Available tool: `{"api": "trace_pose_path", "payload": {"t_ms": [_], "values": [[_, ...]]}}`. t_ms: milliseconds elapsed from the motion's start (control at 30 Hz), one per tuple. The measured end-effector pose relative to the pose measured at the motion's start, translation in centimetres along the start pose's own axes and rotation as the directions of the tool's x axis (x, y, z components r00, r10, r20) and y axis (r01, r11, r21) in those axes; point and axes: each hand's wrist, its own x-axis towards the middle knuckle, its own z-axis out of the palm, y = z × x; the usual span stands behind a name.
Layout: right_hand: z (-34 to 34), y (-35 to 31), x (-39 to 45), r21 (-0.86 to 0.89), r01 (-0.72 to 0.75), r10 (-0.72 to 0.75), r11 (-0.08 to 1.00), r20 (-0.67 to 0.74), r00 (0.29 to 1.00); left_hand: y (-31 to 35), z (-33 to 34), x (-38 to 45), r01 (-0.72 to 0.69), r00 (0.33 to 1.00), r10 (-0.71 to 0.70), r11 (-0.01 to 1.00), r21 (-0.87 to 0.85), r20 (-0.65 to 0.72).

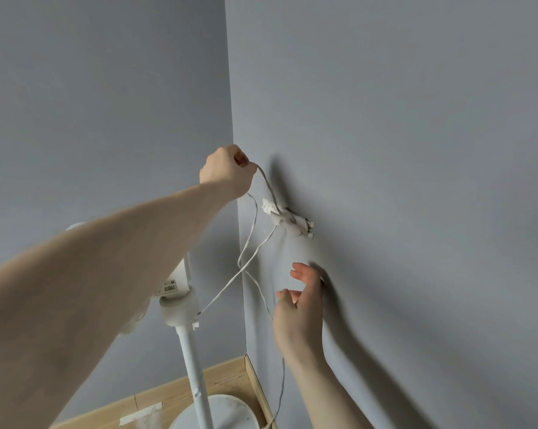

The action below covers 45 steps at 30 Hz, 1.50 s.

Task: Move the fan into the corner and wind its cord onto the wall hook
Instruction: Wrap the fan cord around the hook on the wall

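Item 1. Fan (pixel 189 342): white pedestal type, stands on the wood floor (pixel 168 394) in the room corner, round base (pixel 227 411) close to both skirting boards. Head mostly hidden behind the left forearm. Placement part of the task looks done.

Item 2. Wall hook (pixel 289 222): white, on the right-hand wall (pixel 416 150), near the corner edge, above fan-neck level. Several turns of cord already on it, so winding is underway, prob. mid-way.

Item 3. Cord (pixel 249 246): thin, white. Runs from the fan neck up to the hook, over it, then up to the left hand; a further strand drops past the right hand to the floor by the skirting. Slack loops cross below the hook.

Item 4. Left hand (pixel 226 170): raised above and left of the hook, fingers curled, pinching the cord. Held high prob. to keep tension and lift the next loop over the hook.

Item 5. Right hand (pixel 298 308): below the hook, fingers straight and spread, holds nothing. Finger backs look close to the wall; contact cannot be told. The hanging strand passes just beside it; likely ready to guide or catch slack.

Containers: none in view.
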Motion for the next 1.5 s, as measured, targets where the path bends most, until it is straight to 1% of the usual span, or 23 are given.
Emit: {"api": "trace_pose_path", "payload": {"t_ms": [67,300,433,567,833,1033,1200,1367,1500], "values": [[-0.2,0.0,-0.3,-0.008,-0.001,0.001,1.000,-0.007,1.000,0.7,-0.9,0.1,0.004,1.000,-0.005,0.999,-0.044,-0.024],[-1.0,-0.5,-1.7,-0.020,0.004,-0.004,1.000,0.000,1.000,3.4,-4.9,0.1,-0.048,0.978,0.008,0.980,-0.191,-0.208],[-1.4,-0.7,-2.9,-0.033,0.004,-0.003,0.999,0.014,1.000,5.3,-7.2,-0.3,-0.100,0.969,0.052,0.976,-0.193,-0.242],[-2.0,-1.1,-4.4,-0.039,-0.009,0.010,0.999,0.039,0.999,7.5,-9.6,-1.2,-0.114,0.954,0.049,0.972,-0.204,-0.297],[-2.7,-2.3,-6.2,0.008,-0.020,0.020,1.000,0.054,0.998,12.2,-14.8,-2.7,-0.127,0.941,0.032,0.957,-0.262,-0.337],[-2.9,-2.8,-6.4,0.017,-0.029,0.028,0.999,0.033,0.999,15.4,-16.3,-4.2,-0.202,0.936,0.134,0.962,-0.186,-0.324],[-3.2,-2.8,-6.3,0.027,-0.026,0.025,0.999,0.012,1.000,16.9,-17.8,-4.5,-0.302,0.872,0.229,0.947,-0.108,-0.433],[-2.8,-2.8,-6.0,0.060,-0.032,0.032,0.998,0.006,0.999,17.6,-19.5,-5.0,-0.362,0.821,0.230,0.918,-0.165,-0.522],[-1.9,-3.2,-6.0,0.093,-0.015,0.016,0.996,-0.010,1.000,18.1,-20.2,-6.4,-0.424,0.777,0.283,0.896,-0.135,-0.562]]}}
